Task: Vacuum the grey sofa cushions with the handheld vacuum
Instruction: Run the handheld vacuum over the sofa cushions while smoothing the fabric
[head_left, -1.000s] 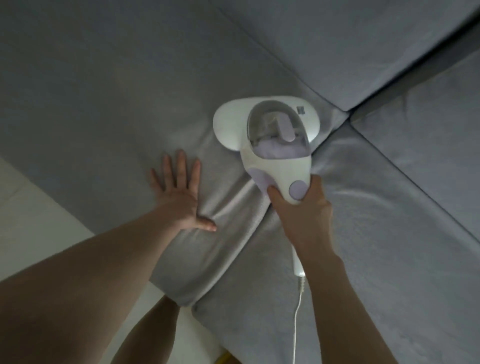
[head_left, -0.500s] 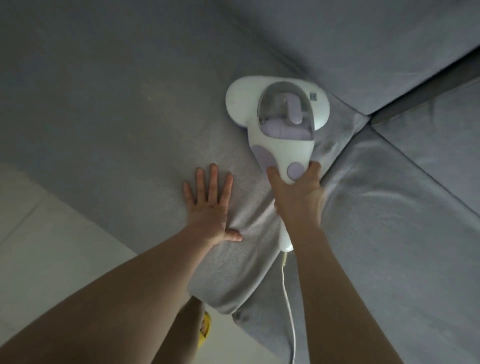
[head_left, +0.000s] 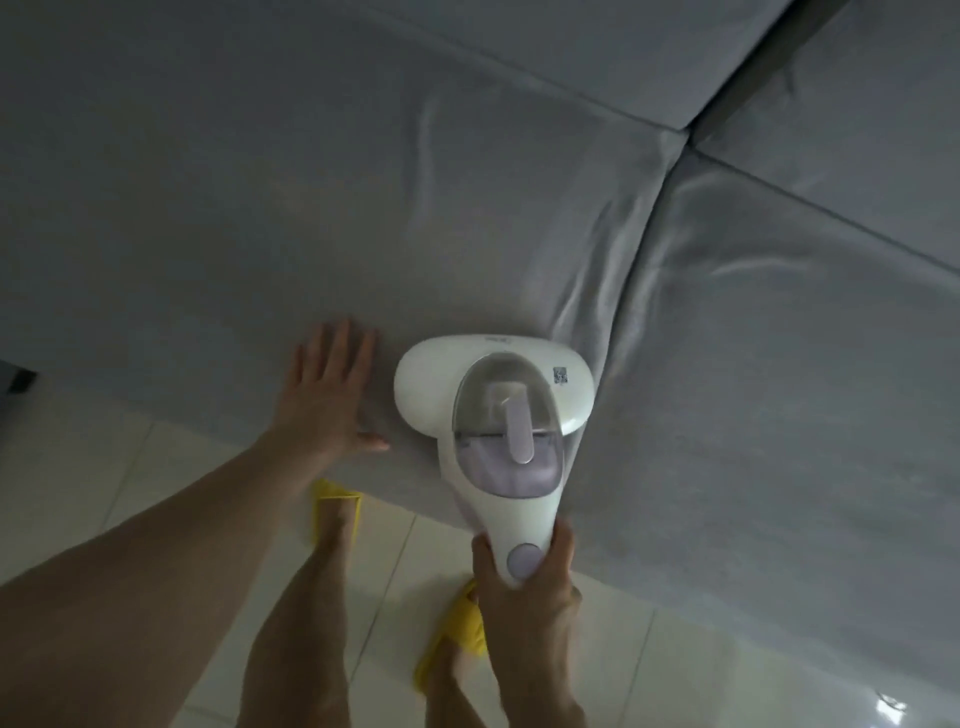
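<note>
A white handheld vacuum (head_left: 493, 410) with a lilac dust bin lies head-down on the grey seat cushion (head_left: 311, 218), close to the cushion's front edge and just left of the seam to the neighbouring seat cushion (head_left: 779, 395). My right hand (head_left: 524, 592) grips the vacuum's handle below its round lilac button. My left hand (head_left: 324, 395) presses flat on the same cushion, fingers straight, just left of the vacuum head. Wrinkles run through the fabric along the seam.
Grey back cushions (head_left: 623, 57) rise behind the seats, with a dark gap (head_left: 748, 73) between them. Pale floor tiles (head_left: 104, 467) lie in front of the sofa. My legs stand there in yellow slippers (head_left: 337, 506).
The vacuum has been pulled back from the cushions' far corner toward the front edge. My left hand stayed flat on the cushion beside it. The floor and my legs have come into view.
</note>
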